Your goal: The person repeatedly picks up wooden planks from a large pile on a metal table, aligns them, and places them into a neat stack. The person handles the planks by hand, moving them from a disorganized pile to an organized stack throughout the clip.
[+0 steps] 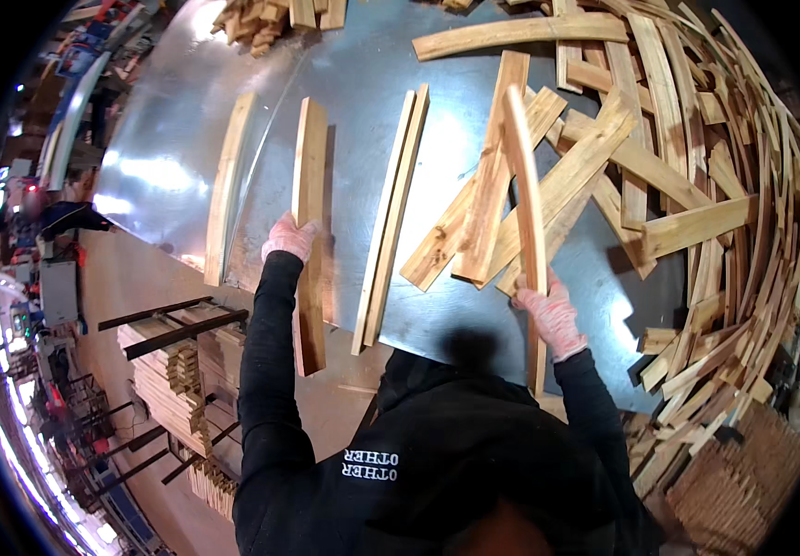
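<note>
Left hand (290,237) grips a flat plank (309,232) mid-length, keeping it parallel to slats already on the metal surface (168,139). Right hand (551,315) clamps a thin slat (528,222) on edge, lifted off the loose pile (696,185).

Pretty bright overall, lit from overhead. There's a big white glare patch on the metal table (154,171), which washes out that corner. The wooden slats (696,185) throw short dark shadows. Heavy fisheye: straight edges bow, black vignette around the rim, and the far left gets smeary with blown-out lights.
</note>
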### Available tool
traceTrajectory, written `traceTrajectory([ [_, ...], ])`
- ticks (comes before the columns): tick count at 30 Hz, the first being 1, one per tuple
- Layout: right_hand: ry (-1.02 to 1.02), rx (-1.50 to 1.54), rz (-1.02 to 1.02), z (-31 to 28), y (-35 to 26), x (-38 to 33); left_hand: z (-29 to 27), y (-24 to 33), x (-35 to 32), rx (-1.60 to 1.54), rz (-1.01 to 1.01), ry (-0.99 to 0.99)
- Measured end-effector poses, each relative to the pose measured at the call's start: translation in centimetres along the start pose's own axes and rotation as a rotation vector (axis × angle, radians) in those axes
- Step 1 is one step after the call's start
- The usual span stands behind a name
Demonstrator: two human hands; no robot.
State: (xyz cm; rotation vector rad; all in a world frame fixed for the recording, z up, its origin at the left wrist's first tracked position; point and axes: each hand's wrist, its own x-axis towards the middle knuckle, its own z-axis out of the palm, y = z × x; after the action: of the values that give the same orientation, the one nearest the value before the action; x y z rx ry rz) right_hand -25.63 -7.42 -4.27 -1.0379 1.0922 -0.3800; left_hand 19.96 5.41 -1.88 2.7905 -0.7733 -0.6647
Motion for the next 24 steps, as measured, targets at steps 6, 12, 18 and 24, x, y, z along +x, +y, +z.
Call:
traceTrajectory([
  [6, -0.256, 0.332, -0.049, 12.5, -12.2, 4.7, 0.5, 4.2, 3.3, -0.318, 0.137, -0.147],
  [12, 0.210, -0.268, -0.032, 18.5, -8.9, 8.0, -0.5, 4.8, 6.4, -0.149, 0.206, -0.236],
  [18, -0.172, -1.091, -0.098, 23.2, -6.0, 8.3, 4.0, 6.3, 1.0, -0.157, 0.277, -0.399],
  [24, 0.658, -1.304, -0.369, 16.6, -6.2, 11.6, 3.2, 9.4, -3.2, 0.007, 0.134, -0.294],
])
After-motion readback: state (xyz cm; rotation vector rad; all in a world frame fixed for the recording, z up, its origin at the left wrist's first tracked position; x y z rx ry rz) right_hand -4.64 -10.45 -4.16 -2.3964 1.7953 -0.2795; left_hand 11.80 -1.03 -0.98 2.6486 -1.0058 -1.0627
